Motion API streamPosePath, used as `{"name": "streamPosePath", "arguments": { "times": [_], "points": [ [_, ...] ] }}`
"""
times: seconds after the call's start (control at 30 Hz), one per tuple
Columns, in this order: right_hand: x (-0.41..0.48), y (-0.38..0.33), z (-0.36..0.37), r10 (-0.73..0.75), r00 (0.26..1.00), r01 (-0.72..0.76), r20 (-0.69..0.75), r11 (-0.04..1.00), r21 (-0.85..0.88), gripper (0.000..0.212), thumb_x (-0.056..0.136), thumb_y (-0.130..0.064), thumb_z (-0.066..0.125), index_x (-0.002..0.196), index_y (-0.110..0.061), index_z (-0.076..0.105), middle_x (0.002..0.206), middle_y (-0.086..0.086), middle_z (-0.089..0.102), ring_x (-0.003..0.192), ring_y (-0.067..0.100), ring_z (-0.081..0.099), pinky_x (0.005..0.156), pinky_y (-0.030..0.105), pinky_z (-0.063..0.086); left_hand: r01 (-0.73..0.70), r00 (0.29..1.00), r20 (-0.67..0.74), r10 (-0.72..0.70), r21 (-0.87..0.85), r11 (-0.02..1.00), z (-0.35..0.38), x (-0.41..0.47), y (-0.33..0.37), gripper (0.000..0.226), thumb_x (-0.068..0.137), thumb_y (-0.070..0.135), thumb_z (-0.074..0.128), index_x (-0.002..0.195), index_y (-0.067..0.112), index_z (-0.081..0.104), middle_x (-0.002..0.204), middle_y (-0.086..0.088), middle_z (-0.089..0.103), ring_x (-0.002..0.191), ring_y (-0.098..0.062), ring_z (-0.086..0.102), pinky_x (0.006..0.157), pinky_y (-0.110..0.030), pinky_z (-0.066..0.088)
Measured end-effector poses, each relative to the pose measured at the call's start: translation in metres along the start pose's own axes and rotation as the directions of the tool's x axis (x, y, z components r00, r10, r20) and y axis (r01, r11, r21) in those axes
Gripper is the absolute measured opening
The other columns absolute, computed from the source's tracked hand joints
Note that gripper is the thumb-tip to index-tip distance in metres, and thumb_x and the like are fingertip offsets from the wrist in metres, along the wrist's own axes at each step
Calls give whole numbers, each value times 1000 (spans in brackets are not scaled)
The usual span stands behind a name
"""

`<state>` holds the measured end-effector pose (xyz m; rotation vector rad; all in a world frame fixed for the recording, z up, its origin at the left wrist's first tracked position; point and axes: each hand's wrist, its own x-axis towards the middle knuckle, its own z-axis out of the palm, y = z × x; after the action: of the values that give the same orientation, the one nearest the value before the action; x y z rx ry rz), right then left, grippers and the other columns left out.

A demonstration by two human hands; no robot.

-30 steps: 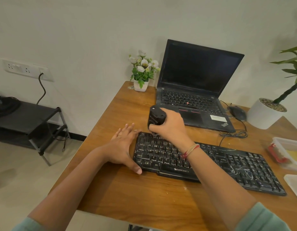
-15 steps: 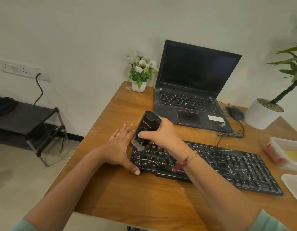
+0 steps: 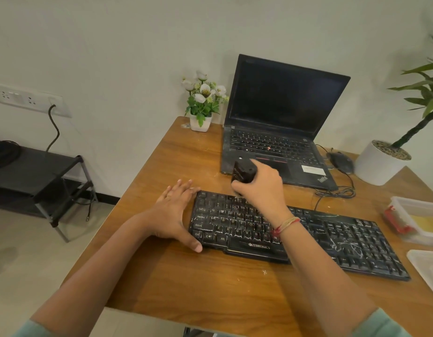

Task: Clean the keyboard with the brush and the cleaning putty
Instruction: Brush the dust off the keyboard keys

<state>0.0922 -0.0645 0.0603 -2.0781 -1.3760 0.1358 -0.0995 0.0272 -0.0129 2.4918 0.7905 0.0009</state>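
Yellow-filled clear tub (image 3: 420,203) at our table's (image 3: 210,288) right edge, right hand (image 3: 261,190) gripping brush (image 3: 243,171) over keyboard (image 3: 332,239), left hand (image 3: 172,212) flat against it.

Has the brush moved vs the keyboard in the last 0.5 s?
Yes. The brush, gripped by the right hand, has shifted right along the far row of the keyboard, away from its left corner, and stands more upright.

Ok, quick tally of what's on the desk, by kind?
1 keyboard
1 laptop
1 mouse
1 brush
2 potted plants: flowers, tall plant
1 tub
1 lid
Total: 8
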Motion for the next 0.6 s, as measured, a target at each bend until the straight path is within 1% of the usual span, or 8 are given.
{"name": "streamPosePath", "arguments": {
  "times": [0.1, 0.2, 0.27, 0.37, 0.4, 0.47, 0.53, 0.6],
  "points": [
    [-12, -5, 13, -74, 994, 75, 79, 997, -9, 20, 70, -31, 72, 81, -25, 56, 70, -13, 56, 67, 7, 56, 53, 16, 40, -2, 1000, -3, 2, 13, 1000, 0, 0, 0, 153, 25, 97, 51, 149, 30, -8, 156, 8, -20, 138, -8, -27, 112, -35, -19],
    [-21, -19, 16, -65, 978, 29, 199, 983, 179, 22, 66, -27, 76, 72, -24, 55, 70, -9, 60, 66, 6, 57, 54, 19, 45, 0, 1000, 1, 0, 19, 1000, 0, 0, 0, 152, 26, 97, 50, 149, 30, -10, 156, 8, -21, 139, -9, -28, 113, -36, -19],
    [-17, -14, 9, -115, 983, 106, 141, 992, 70, 23, 68, -27, 74, 69, -26, 50, 66, -11, 56, 61, 2, 52, 51, 16, 38, -3, 1000, 0, 3, 17, 1000, 0, 0, 0, 151, 27, 96, 52, 149, 30, -9, 156, 8, -20, 139, -8, -27, 112, -35, -19],
    [-8, 4, 0, -24, 998, 24, -57, 1000, -3, 18, 70, -28, 70, 76, -28, 53, 69, -13, 56, 66, 6, 53, 54, 16, 38, -9, 1000, -4, 9, 1, 1000, 1, 0, -1, 150, 29, 94, 55, 149, 30, -7, 157, 9, -19, 138, -6, -27, 110, -33, -21],
    [-9, 5, 2, -16, 998, 16, -66, 1000, -9, 17, 70, -29, 69, 80, -27, 56, 73, -12, 59, 69, 8, 56, 55, 16, 40, -9, 1000, -4, 9, 0, 1000, 1, 1, -1, 150, 29, 94, 55, 149, 30, -6, 157, 9, -19, 138, -6, -27, 110, -33, -21],
    [-17, -3, 12, -76, 997, 76, 20, 997, -18, 18, 71, -31, 71, 81, -27, 56, 74, -12, 60, 69, 6, 57, 54, 12, 40, -6, 1000, -6, 6, 2, 1000, 1, 1, 0, 151, 28, 94, 55, 149, 30, -7, 156, 9, -19, 138, -7, -28, 110, -33, -20],
    [-25, -15, 16, -77, 988, 56, 131, 987, 151, 23, 68, -28, 75, 73, -30, 53, 72, -12, 60, 69, 3, 57, 56, 13, 45, -1, 1000, -2, 2, 10, 1000, 1, 1, 0, 151, 28, 95, 55, 149, 31, -9, 156, 9, -20, 138, -7, -28, 111, -34, -20],
    [-21, -15, 7, -14, 986, -30, 166, 965, 260, 28, 67, -25, 78, 73, -32, 51, 79, -12, 62, 77, 7, 60, 66, 22, 53, -5, 1000, -1, 5, 16, 1000, 2, 1, -1, 150, 29, 94, 55, 149, 32, -9, 156, 9, -20, 139, -7, -27, 112, -34, -19]
  ]
}}
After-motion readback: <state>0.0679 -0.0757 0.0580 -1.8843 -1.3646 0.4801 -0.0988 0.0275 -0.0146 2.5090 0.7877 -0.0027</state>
